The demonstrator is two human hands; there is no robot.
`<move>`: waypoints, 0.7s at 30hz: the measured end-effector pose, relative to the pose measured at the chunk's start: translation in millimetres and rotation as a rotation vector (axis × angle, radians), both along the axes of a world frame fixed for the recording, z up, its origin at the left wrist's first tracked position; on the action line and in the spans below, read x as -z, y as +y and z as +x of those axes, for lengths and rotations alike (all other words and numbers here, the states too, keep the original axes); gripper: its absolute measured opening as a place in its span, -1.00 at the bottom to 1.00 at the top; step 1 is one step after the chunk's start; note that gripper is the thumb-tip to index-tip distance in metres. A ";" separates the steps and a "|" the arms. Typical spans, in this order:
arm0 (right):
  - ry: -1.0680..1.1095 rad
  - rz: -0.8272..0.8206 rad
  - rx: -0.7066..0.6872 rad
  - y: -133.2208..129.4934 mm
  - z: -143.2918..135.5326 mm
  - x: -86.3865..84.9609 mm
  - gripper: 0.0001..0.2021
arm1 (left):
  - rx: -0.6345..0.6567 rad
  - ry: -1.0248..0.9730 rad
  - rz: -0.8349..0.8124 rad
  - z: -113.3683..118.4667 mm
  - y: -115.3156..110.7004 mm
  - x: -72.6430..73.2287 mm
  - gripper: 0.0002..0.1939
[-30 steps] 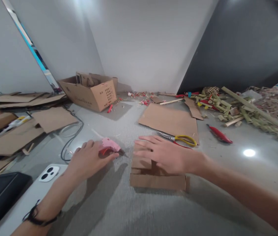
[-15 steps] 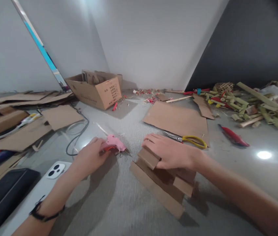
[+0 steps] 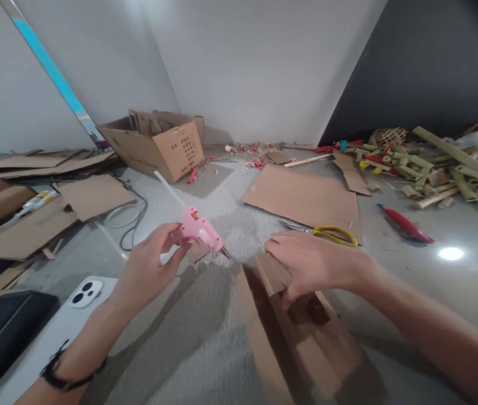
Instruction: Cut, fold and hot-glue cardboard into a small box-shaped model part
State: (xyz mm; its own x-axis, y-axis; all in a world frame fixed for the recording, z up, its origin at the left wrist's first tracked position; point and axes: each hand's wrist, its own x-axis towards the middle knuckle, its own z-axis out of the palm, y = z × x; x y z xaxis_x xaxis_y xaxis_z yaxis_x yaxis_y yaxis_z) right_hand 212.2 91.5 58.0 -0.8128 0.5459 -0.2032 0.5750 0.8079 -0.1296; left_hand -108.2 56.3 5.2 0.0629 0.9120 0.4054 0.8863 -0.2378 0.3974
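My left hand [image 3: 150, 264] has its thumb and fingers closed about the handle end of a pink hot glue gun [image 3: 200, 229]. A pale glue stick [image 3: 169, 188] sticks out of the gun's back, and its metal nozzle points right, towards the cardboard. My right hand [image 3: 318, 261] grips the far end of a folded brown cardboard piece [image 3: 268, 337] with raised walls and inner strips. The thumb reaches inside it, while the other fingers lie over the top flap. Just behind this hand are yellow-handled scissors [image 3: 335, 235], their blades partly over a flat cardboard sheet [image 3: 302, 197].
An open cardboard box [image 3: 179, 149] stands by the wall. Bamboo pieces [image 3: 424, 169] lie heaped at right near a red tool [image 3: 407, 224]. A white phone [image 3: 89, 289], a black case [image 3: 10, 332], cables [image 3: 139, 219] and cardboard scraps [image 3: 90, 197] are at left.
The glue gun has turned and come up, so its body and glue stick show more clearly. My right hand has swung the cardboard piece round, its near end now closer to me.
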 end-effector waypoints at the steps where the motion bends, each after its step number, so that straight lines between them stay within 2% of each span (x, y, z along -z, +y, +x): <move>1: -0.018 -0.036 0.005 -1.1 -1.3 -2.2 -0.41 | 0.003 0.010 0.029 0.7 -1.0 -0.5 -0.59; 7: -0.058 -0.146 0.060 -6.1 -6.9 -9.1 -0.45 | 0.028 0.083 0.165 6.8 -5.3 -4.0 -0.70; 14: 0.003 -0.103 -0.014 -5.6 -2.4 -3.5 -0.46 | 0.073 0.117 0.229 7.6 -9.7 -6.8 -0.79; 21: 0.008 -0.085 -0.015 -7.8 -4.5 -3.0 -0.48 | 0.123 0.129 0.265 10.4 -11.6 -8.6 -0.83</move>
